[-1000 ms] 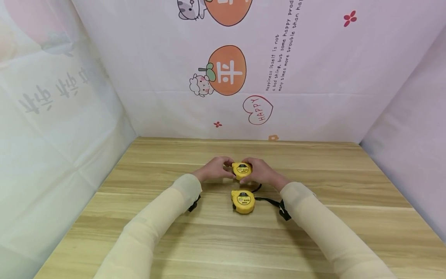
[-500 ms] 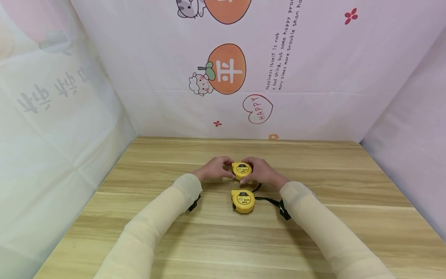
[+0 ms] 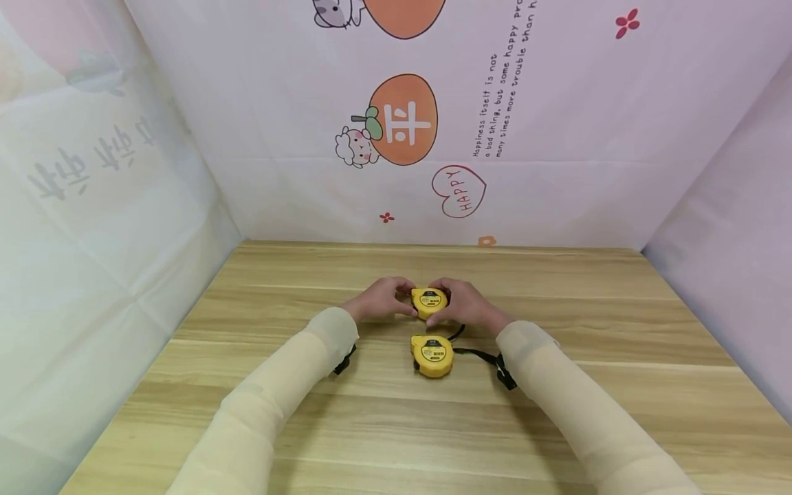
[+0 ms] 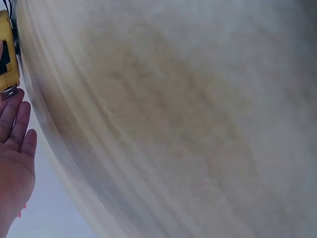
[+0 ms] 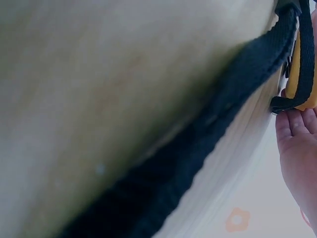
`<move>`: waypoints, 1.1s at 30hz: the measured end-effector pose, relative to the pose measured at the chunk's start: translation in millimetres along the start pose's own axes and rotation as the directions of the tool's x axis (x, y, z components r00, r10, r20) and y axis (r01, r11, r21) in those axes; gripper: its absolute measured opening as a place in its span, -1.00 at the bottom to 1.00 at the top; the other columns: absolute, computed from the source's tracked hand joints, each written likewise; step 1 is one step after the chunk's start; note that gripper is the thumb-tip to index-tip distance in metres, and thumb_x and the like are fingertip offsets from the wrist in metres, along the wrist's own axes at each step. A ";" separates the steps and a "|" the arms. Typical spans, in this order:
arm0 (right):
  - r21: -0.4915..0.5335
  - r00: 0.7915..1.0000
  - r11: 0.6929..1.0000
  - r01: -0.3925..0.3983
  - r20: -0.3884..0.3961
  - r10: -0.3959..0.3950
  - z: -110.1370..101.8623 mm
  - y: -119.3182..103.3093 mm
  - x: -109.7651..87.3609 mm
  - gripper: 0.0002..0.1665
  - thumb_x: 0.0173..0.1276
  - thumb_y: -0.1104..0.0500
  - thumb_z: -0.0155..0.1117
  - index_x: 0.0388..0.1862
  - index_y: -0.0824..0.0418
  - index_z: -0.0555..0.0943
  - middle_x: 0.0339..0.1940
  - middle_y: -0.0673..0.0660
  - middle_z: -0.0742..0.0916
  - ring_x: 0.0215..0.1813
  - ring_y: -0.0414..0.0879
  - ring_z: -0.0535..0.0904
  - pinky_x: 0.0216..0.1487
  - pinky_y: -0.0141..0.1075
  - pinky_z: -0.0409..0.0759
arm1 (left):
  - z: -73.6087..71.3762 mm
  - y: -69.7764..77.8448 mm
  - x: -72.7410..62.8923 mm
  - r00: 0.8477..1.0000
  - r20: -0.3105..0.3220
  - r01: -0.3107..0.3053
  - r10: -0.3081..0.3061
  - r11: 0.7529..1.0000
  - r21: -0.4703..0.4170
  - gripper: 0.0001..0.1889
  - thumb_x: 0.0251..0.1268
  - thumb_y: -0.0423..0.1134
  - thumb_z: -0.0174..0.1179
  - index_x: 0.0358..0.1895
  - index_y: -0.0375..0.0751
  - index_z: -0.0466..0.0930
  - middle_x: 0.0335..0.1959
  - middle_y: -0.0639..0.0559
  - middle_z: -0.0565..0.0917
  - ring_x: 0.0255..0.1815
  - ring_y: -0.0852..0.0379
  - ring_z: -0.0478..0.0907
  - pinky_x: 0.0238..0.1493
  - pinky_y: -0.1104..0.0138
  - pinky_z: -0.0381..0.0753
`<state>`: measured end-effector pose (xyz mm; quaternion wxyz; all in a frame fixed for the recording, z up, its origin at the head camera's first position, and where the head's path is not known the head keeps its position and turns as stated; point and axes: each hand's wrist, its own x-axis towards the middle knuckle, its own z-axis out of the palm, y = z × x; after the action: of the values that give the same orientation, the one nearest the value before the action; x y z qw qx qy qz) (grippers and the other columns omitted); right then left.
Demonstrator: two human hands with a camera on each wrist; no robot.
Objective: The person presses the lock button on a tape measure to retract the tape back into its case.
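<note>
Two yellow tape measures with black labels lie one behind the other on the wooden table, in the head view. At the far tape measure [image 3: 430, 302], my left hand [image 3: 382, 299] has its thumb and fingers at the left side. My right hand [image 3: 463, 302] curls round its right side. In the left wrist view, the left fingertips [image 4: 20, 96] are right at the metal hook of the tape measure [image 4: 7, 64]. The right wrist view has the right fingers [image 5: 293, 121] against the end of the strapped case. The near tape measure [image 3: 432, 356] lies untouched, closer to me.
A black wrist strap [image 3: 479, 355] runs from the near tape measure toward my right sleeve [image 3: 557, 375]. The table [image 3: 383, 426] ends at a printed cloth backdrop [image 3: 297, 172], with cloth walls on both sides.
</note>
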<state>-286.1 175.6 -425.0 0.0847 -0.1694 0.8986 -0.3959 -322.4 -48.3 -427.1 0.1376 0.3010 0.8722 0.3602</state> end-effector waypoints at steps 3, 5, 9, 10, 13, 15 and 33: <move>0.008 1.000 1.000 -0.012 0.001 0.012 0.4 -1.2 -0.3 -0.07 -0.07 0.04 0.66 0.26 0.29 0.43 0.05 0.11 0.62 0.04 -0.04 0.53 0.13 -0.12 0.47 | -0.3 1.5 -0.9 1.000 -0.001 0.010 -0.010 1.000 -0.008 -0.42 0.14 -0.16 0.44 0.21 -0.27 0.49 0.09 -0.01 0.58 0.12 0.11 0.48 0.20 0.26 0.42; 0.007 1.000 1.000 -0.021 0.001 0.021 0.6 -1.7 -0.3 -0.07 -0.07 0.04 0.66 0.26 0.28 0.43 0.05 0.11 0.62 0.04 -0.04 0.52 0.13 -0.12 0.47 | -0.4 1.6 -1.2 1.000 -0.003 0.015 -0.015 1.000 -0.015 -0.41 0.14 -0.16 0.44 0.22 -0.27 0.49 0.10 -0.01 0.57 0.12 0.11 0.48 0.20 0.26 0.42; -0.002 1.000 1.000 -0.017 0.006 0.017 0.2 -2.0 -0.5 -0.05 -0.06 0.04 0.66 0.28 0.29 0.41 0.06 0.12 0.61 0.05 -0.03 0.52 0.13 -0.12 0.47 | -0.1 1.8 -1.8 1.000 -0.002 0.022 -0.022 0.999 -0.024 -0.40 0.14 -0.14 0.44 0.24 -0.27 0.47 0.13 -0.02 0.56 0.15 0.10 0.47 0.21 0.26 0.41; 0.000 1.000 1.000 -0.016 0.008 0.016 0.1 -2.1 -0.6 -0.05 -0.06 0.04 0.66 0.28 0.29 0.41 0.07 0.12 0.61 0.06 -0.04 0.52 0.14 -0.12 0.47 | -0.2 2.2 -2.1 1.000 -0.001 0.024 -0.024 0.999 -0.027 -0.39 0.14 -0.15 0.44 0.24 -0.27 0.47 0.13 -0.03 0.56 0.16 0.10 0.47 0.22 0.26 0.41; 0.005 1.000 1.000 -0.007 0.016 0.007 -0.2 -2.2 -0.8 -0.04 -0.05 0.04 0.65 0.29 0.30 0.40 0.09 0.13 0.60 0.08 -0.03 0.51 0.15 -0.11 0.46 | -0.3 3.3 -2.5 1.000 -0.002 0.025 -0.025 0.999 -0.037 -0.39 0.14 -0.16 0.43 0.25 -0.28 0.46 0.15 -0.04 0.55 0.17 0.09 0.47 0.23 0.26 0.40; 0.010 1.000 1.000 -0.005 0.019 0.005 -0.4 -1.8 -0.3 -0.03 -0.05 0.04 0.65 0.29 0.30 0.39 0.10 0.13 0.60 0.08 -0.03 0.51 0.16 -0.11 0.46 | -0.3 3.4 -2.4 1.000 -0.004 0.024 -0.024 0.999 -0.040 -0.39 0.14 -0.17 0.43 0.25 -0.28 0.45 0.15 -0.04 0.55 0.17 0.08 0.46 0.23 0.25 0.40; 0.022 0.999 1.000 -0.021 0.029 0.021 -4.2 -2.7 -1.3 0.09 -0.04 -0.01 0.64 0.39 0.33 0.30 0.26 0.21 0.52 0.24 0.06 0.44 0.27 -0.04 0.38 | -3.8 6.0 -3.9 1.000 -0.006 0.029 -0.030 0.998 -0.052 -0.29 0.11 -0.14 0.46 0.33 -0.24 0.38 0.23 -0.05 0.49 0.21 0.05 0.41 0.23 0.20 0.39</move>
<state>-285.5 177.3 -420.2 0.1037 -0.1647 0.8946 -0.4023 -318.6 -49.5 -420.1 0.1476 0.2831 0.8674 0.3816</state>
